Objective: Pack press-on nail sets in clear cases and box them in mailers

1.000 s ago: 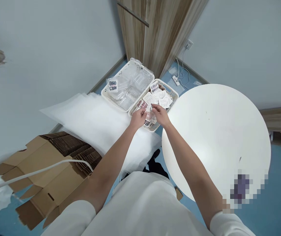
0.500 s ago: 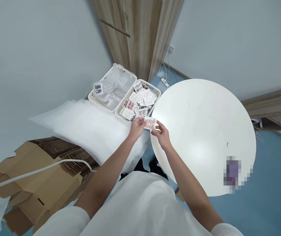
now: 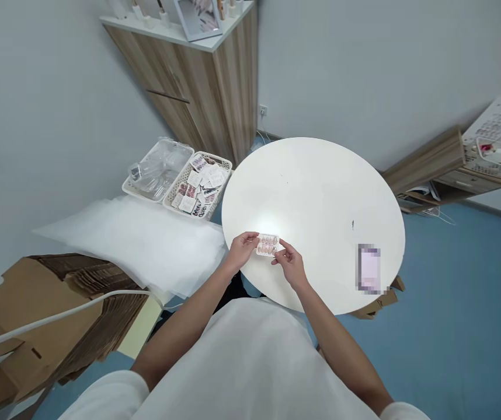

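Between my two hands is a small card of pink press-on nails (image 3: 267,245), set out in two rows and facing up. My left hand (image 3: 242,249) pinches its left edge between thumb and fingers. On the opposite edge, the fingers of my right hand (image 3: 291,260) grip the card's right side. The card is above the near left part of the round white table (image 3: 320,192). To the left, a white basket (image 3: 168,201) holds many similar nail cards (image 3: 206,178), piled loosely.
Beside that basket, another basket (image 3: 128,188) holds clear plastic boxes (image 3: 163,166). White foam sheets (image 3: 145,233) lie in front, with flattened cardboard boxes (image 3: 58,291) at lower left. A blurred-out rectangular object (image 3: 369,268) lies on the table's right. A wooden cabinet (image 3: 202,93) stands behind.
My view has turned to the right and lifted. Both hands, still holding the nail card, have moved from beside the basket to over the table.
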Available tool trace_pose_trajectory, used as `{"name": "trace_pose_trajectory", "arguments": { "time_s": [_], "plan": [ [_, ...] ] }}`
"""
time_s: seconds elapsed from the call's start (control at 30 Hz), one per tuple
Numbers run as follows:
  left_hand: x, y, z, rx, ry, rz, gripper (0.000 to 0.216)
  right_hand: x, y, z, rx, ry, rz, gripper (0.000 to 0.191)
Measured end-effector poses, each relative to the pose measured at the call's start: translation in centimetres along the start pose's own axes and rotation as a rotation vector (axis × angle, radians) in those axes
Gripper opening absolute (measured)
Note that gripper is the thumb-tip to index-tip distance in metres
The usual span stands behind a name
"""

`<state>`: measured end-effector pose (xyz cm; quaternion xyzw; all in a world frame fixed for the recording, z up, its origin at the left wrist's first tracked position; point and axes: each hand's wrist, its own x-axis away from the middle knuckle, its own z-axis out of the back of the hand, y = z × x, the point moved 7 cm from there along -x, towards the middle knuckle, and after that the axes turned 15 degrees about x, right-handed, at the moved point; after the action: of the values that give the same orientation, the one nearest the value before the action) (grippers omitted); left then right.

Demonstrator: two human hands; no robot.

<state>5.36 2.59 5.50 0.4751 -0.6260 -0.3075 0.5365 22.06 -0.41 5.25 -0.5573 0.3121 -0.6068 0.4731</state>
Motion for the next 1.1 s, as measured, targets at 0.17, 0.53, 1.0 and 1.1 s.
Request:
{"name": "trace_pose_trajectory", "arguments": {
  "time_s": [0.17,0.53,1.0,1.1],
  "plan": [
    [0.8,-1.0,-5.4,-0.053,-0.120,0.011,0.023,2.6,2.2,5.2,-0.035,0.047,-0.009,0.054],
    [1.7,-2.5,-11.2,-0.208,-0.287,0.121,0.017,3.8,4.1,11.4,-0.072,0.104,-0.003,0.042],
    [4.5,-7.3,-11.6,0.026,-0.111,0.284,0.023,4.0,5.6,10.5,-0.305,0.122,-0.153,0.032],
    [4.6,-7.3,-11.7,0.046,-0.145,0.322,0.024,3.6,5.2,11.6,-0.251,0.121,-0.133,0.030]
  ]
}}
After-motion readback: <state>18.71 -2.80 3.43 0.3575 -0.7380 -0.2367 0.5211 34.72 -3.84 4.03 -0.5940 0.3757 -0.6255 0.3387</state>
